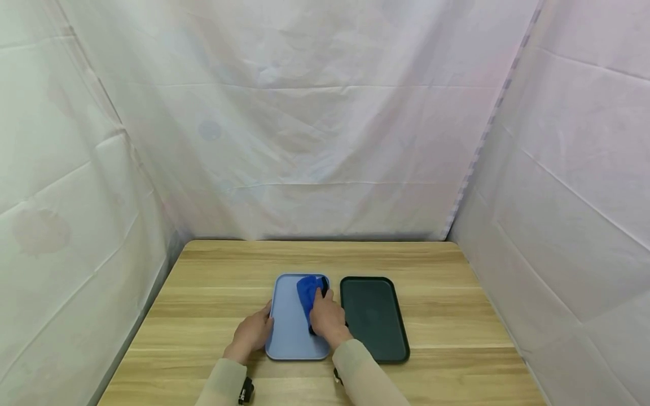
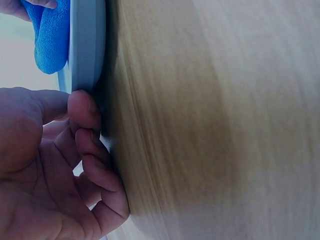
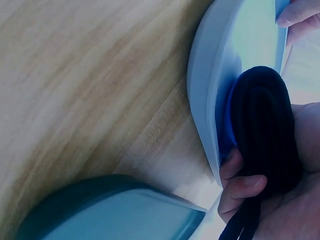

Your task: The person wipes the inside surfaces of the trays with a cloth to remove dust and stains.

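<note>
Blue cloth (image 1: 307,292) is lying lengthwise, near to far, on the right half of light-blue tray (image 1: 288,338), right hand (image 1: 327,316) nearer and gripping it with curled fingers, left hand (image 1: 253,330) pinching the tray's left rim

No lettering or number can be read. Below and left of the light-blue tray (image 1: 286,341), the black wrist-worn device (image 1: 246,391) bears pale marks too small to make out.
</note>
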Tool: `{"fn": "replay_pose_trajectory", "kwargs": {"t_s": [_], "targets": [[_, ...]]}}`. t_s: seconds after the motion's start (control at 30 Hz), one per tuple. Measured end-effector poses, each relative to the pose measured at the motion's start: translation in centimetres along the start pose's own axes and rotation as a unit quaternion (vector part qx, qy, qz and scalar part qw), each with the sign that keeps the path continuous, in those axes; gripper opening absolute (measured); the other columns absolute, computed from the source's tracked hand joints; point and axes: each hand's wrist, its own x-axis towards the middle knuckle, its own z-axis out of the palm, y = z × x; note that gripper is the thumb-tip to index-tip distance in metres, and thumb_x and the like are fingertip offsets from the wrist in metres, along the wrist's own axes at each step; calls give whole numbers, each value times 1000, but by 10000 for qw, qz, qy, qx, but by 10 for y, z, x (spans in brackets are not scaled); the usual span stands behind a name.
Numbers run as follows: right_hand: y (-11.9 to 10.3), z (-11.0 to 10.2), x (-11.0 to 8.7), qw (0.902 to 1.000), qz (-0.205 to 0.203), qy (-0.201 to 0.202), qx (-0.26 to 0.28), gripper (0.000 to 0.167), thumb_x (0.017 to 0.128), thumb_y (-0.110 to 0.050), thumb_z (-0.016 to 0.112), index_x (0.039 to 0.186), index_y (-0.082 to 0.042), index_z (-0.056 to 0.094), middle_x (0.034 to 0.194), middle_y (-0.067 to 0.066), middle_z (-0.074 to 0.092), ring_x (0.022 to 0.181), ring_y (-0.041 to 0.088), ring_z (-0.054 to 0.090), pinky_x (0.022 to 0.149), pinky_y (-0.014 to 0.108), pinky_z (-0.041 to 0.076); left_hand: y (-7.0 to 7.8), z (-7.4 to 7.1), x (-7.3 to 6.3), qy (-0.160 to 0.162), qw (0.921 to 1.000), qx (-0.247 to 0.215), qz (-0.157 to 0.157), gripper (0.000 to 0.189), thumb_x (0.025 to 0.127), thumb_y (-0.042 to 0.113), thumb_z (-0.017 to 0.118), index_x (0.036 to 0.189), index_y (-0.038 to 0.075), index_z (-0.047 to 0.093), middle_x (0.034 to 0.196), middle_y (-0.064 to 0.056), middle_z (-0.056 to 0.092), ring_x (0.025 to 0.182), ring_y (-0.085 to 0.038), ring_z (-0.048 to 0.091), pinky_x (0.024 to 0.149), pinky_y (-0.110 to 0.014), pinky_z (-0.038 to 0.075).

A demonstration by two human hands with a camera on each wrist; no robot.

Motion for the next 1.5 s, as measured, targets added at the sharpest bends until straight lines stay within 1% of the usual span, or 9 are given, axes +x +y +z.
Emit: {"fn": "replay_pose_trajectory", "kwargs": {"t_s": [0.23, 0.43, 0.53, 0.67, 0.8, 1.0, 1.2, 1.33, 1.5], "targets": [[-2, -1, 4, 10000, 90, 23, -14, 60, 103, -23, 60, 158, -7, 43, 141, 29, 50, 67, 27, 58, 61, 46, 54, 1, 0, 0, -17, 10000, -9, -16, 54, 106, 21, 52, 156, 3, 44, 139, -29, 62, 120, -46, 66, 95, -60, 53], [-2, 3, 5, 9996, 150, 224, 52, 61, 103, -25, 62, 157, -5, 43, 141, 30, 50, 71, 28, 62, 62, 45, 55, 0, 3, 1, 4, 10000, -3, 53, 54, 106, 20, 53, 156, 3, 44, 135, -29, 65, 97, -31, 70, 85, -54, 56], [-2, 4, 4, 9994, 174, 277, 86, 64, 103, -28, 64, 158, -5, 42, 141, 29, 50, 72, 28, 62, 62, 44, 55, 0, 3, 1, 29, 10000, 14, 80, 54, 106, 20, 53, 156, 3, 44, 135, -29, 65, 100, -32, 71, 86, -55, 56], [-1, 4, 3, 9993, 178, 272, 157, 67, 102, -30, 65, 159, -5, 41, 140, 29, 50, 72, 27, 61, 61, 43, 54, 1, 4, 1, 79, 9999, 27, 97, 54, 106, 21, 53, 156, 4, 45, 136, -29, 65, 110, -41, 71, 87, -57, 56], [1, 4, 3, 9990, 233, 210, 312, 68, 102, -31, 64, 160, -6, 39, 140, 29, 49, 73, 27, 60, 62, 44, 53, 2, 5, 0, 145, 9998, 2, 107, 53, 106, 22, 53, 156, 5, 46, 135, -29, 65, 111, -44, 70, 85, -57, 56], [3, 2, 1, 9964, 323, 74, 780, 68, 104, -32, 62, 162, -8, 35, 146, 29, 45, 67, 24, 57, 56, 42, 48, 1, 6, 0, 210, 9997, -101, 95, 53, 106, 24, 53, 156, 6, 46, 135, -28, 65, 113, -44, 69, 86, -58, 55], [4, 0, -4, 9921, 90, -5, 1249, 67, 106, -32, 59, 164, -11, 32, 153, 30, 41, 62, 22, 54, 54, 38, 43, -2, 5, -3, 264, 9990, -372, -32, 56, 108, 28, 49, 157, 2, 42, 141, -31, 60, 122, -52, 62, 95, -64, 51], [4, -3, -7, 9913, -75, 32, 1313, 67, 106, -33, 59, 164, -13, 31, 155, 30, 40, 70, 24, 60, 60, 42, 49, -4, 4, -6, 286, 9980, -567, -65, 60, 109, 30, 47, 157, -3, 37, 146, -31, 55, 130, -54, 56, 104, -65, 46], [4, -7, -12, 9898, -192, 123, 1406, 67, 106, -34, 58, 164, -14, 32, 156, 30, 39, 87, 29, 68, 72, 48, 55, -6, 3, -8, 375, 9970, -672, -76, 61, 109, 28, 47, 157, -7, 36, 147, -32, 54, 131, -54, 55, 105, -66, 46]]}}
